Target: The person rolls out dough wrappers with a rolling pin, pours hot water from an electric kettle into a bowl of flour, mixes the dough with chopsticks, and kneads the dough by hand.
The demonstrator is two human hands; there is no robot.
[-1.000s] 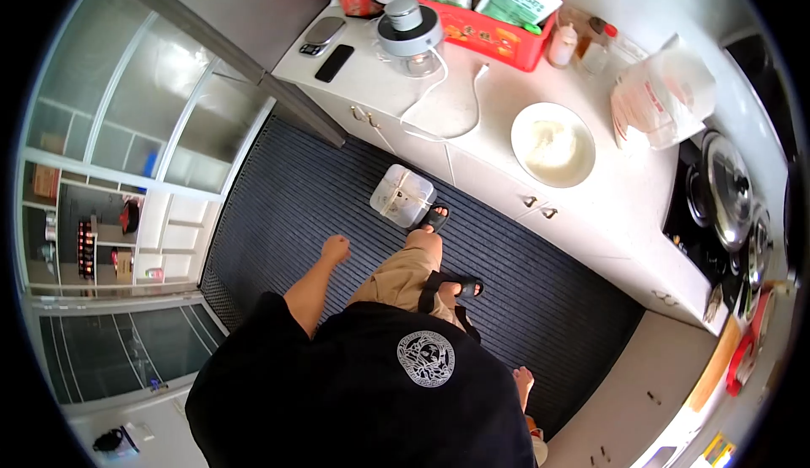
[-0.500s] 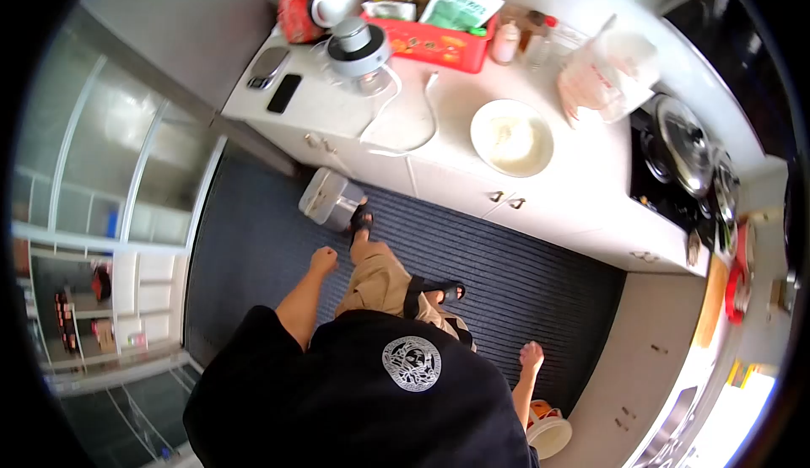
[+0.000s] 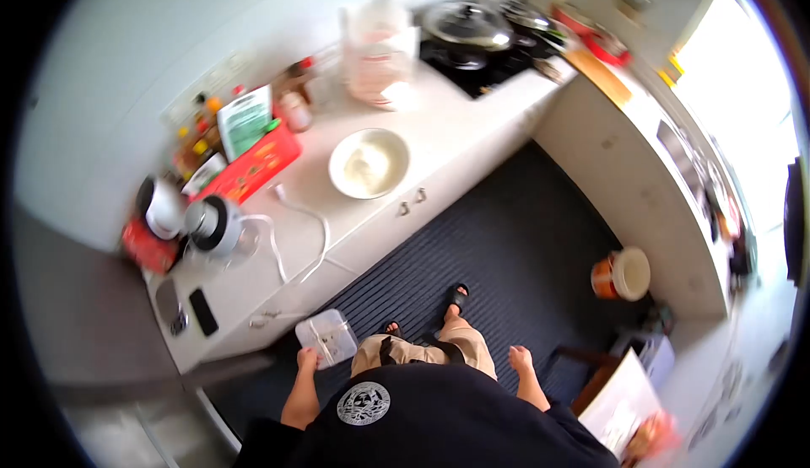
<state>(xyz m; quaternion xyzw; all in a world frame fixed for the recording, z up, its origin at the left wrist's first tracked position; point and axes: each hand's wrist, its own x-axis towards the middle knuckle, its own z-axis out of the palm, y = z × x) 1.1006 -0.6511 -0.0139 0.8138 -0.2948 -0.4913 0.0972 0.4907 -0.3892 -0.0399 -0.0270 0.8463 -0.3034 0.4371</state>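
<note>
My left hand [image 3: 309, 358] hangs low on the left, fingers curled and nothing seen in them. In view it overlaps the edge of a clear lidded plastic box [image 3: 327, 338] on the floor; whether they touch I cannot tell. On the other side, my right hand [image 3: 521, 357] is curled too, with no object visible in it, over the dark ribbed floor mat [image 3: 498, 249]. On the counter ahead stands a white bowl [image 3: 369, 163] with pale powder or dough inside. Neither hand reaches the counter.
A stove [image 3: 472, 67] with lidded pans, a plastic bag [image 3: 380, 59], a red basket [image 3: 253, 164] of bottles, a small appliance [image 3: 213, 225] with white cord and a phone [image 3: 203, 312] occupy the counter. A bucket [image 3: 630, 274] and a white-topped table [image 3: 620, 405] stand right.
My view has swung right, bringing the bucket and table further into sight. Both hands stay low and curled. My feet have shifted on the mat.
</note>
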